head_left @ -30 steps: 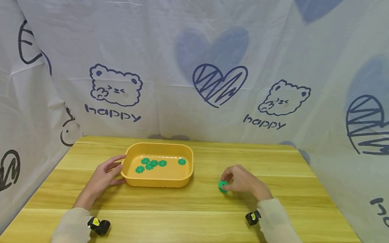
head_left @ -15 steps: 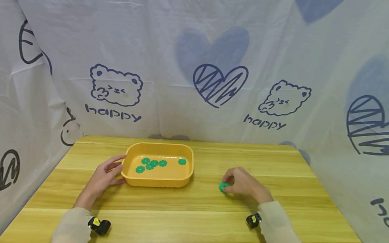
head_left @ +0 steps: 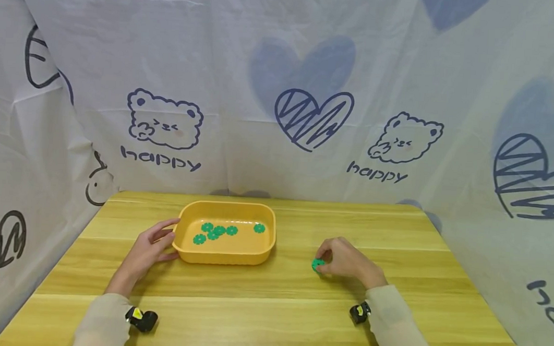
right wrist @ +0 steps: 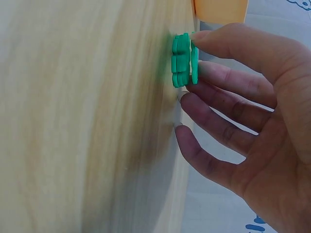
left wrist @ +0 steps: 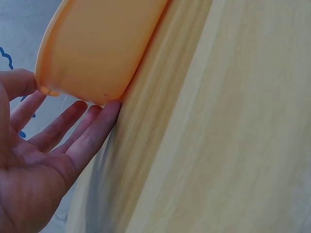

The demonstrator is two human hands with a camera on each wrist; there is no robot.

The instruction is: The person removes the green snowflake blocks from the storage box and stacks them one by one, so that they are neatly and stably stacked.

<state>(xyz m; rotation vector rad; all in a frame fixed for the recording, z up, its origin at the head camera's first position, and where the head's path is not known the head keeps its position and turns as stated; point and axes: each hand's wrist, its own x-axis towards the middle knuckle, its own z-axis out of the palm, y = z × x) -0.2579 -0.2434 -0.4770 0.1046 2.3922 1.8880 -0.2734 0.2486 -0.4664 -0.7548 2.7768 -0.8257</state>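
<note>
A yellow rectangular plastic tub (head_left: 223, 258) stands left of centre on the table, with several green flower-shaped discs (head_left: 200, 239) lying flat on its floor. My left hand (head_left: 147, 250) rests against the tub's left end, thumb at the rim and extended fingertips on the wall, as the left wrist view shows. To the right of the tub, my right hand (head_left: 345, 260) pinches one green disc (right wrist: 195, 59) between thumb and fingers. Right beside that disc, in the right wrist view, a short stack of matching discs (right wrist: 180, 60) sits at the table surface.
The light wooden table (head_left: 250, 318) ends at a hanging white cloth (head_left: 240, 155) printed with hearts and bears, which also runs along both sides. Small black cameras (head_left: 142, 320) are strapped at both wrists, over pale sleeves (head_left: 104, 323).
The right hand has shifted very slightly at the green discs. The left hand and the tub have stayed in place.
</note>
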